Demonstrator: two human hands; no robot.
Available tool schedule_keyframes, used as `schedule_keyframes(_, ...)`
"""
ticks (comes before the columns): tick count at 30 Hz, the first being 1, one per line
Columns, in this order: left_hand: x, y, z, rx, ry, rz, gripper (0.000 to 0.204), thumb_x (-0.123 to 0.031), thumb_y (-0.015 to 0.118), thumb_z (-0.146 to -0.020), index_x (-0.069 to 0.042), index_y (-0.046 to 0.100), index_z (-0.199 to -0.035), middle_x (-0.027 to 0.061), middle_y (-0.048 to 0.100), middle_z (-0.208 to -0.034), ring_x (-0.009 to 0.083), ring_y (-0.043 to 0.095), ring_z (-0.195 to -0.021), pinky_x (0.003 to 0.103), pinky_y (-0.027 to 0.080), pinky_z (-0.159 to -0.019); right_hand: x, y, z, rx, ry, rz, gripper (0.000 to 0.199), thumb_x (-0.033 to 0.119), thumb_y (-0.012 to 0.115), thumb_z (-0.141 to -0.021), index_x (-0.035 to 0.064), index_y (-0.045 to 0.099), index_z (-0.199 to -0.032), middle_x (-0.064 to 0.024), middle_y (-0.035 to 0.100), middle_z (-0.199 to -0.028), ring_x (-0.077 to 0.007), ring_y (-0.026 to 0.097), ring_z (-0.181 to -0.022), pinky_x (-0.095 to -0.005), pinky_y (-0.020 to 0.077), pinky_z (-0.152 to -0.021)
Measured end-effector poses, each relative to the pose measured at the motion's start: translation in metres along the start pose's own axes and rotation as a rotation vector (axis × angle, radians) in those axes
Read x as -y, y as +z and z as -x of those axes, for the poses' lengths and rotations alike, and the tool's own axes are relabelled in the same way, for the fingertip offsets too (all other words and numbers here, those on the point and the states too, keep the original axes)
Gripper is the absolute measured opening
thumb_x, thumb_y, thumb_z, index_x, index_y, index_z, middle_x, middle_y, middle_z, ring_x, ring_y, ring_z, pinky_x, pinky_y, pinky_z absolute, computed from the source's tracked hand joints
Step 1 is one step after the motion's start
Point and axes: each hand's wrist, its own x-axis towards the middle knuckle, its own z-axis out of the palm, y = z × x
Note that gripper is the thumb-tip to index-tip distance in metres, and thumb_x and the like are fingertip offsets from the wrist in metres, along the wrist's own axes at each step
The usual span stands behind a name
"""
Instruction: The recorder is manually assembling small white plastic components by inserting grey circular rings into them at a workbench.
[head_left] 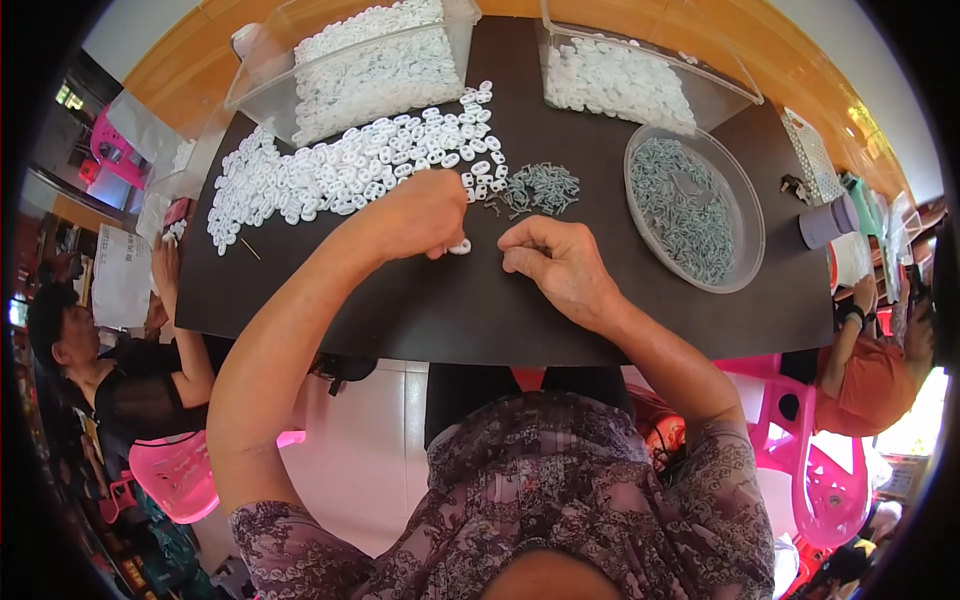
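My left hand (432,212) is closed above the dark table (440,320), its fingertips at a small white oval plastic piece (460,247). To its right, my right hand (562,262) has thumb and forefinger pinched together; whatever is between them is too small to make out. A spread of white oval pieces with two holes (350,168) lies beyond my left hand. Just beyond the gap between my hands sits a small heap of grey screws (542,188). A round clear tub (750,210) of similar screws stands to the right of my right hand.
Two clear bins (262,92) (728,97) of white pieces stand at the back. A thin stick (250,248) lies at left, a lidded container (828,222) at the right edge. One person (130,360) sits at left, another (870,370) at right, near pink chairs (835,480).
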Motion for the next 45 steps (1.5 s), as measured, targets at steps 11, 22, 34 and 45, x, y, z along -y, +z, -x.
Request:
schedule_keyframes(11, -0.001, 0.012, 0.022, 0.048, -0.553, 0.948, 0.011, -0.008, 0.066, -0.074, 0.001, 0.062, -0.069, 0.004, 0.051, -0.052, 0.0047, 0.037, -0.037, 0.02, 0.025, -0.035, -0.006, 0.005, 0.0, -0.008, 0.007, -0.124, 0.013, 0.004, 0.06, -0.078, -0.005, 0.062, -0.087, -0.0094, 0.063, -0.071, -0.0119, 0.057, -0.066, -0.0273, 0.0454, -0.062)
schedule_keyframes(22, -0.012, 0.019, 0.03, -0.093, -0.609, 1.207, 0.01, -0.005, 0.064, -0.076, 0.0, 0.059, -0.07, 0.0055, 0.051, -0.053, 0.0058, 0.036, -0.038, 0.022, 0.023, -0.035, 0.004, 0.019, 0.01, -0.088, -0.073, 0.007, 0.018, 0.005, 0.067, -0.076, -0.0027, 0.06, -0.091, -0.012, 0.061, -0.079, -0.0197, 0.062, -0.068, -0.0303, 0.0486, -0.062)
schedule_keyframes(34, -0.04, 0.037, 0.039, -0.472, -0.481, 1.16, 0.013, -0.011, 0.061, -0.085, 0.0, 0.06, -0.078, 0.0043, 0.055, -0.059, 0.0056, 0.043, -0.04, 0.019, 0.029, -0.034, 0.018, 0.019, 0.014, -0.05, 0.151, -0.326, 0.017, 0.003, 0.064, -0.08, -0.0038, 0.06, -0.095, -0.0089, 0.065, -0.083, -0.0101, 0.059, -0.071, -0.0226, 0.0469, -0.063)
schedule_keyframes(45, -0.032, 0.042, 0.044, -0.432, -0.476, 1.447, 0.012, -0.009, 0.063, -0.084, 0.001, 0.059, -0.078, 0.0063, 0.055, -0.059, 0.0066, 0.043, -0.041, 0.021, 0.028, -0.035, 0.01, 0.03, 0.015, -0.132, 0.071, -0.302, 0.018, 0.003, 0.064, -0.081, -0.0042, 0.058, -0.098, -0.0061, 0.063, -0.084, -0.0078, 0.058, -0.075, -0.0217, 0.0467, -0.066)
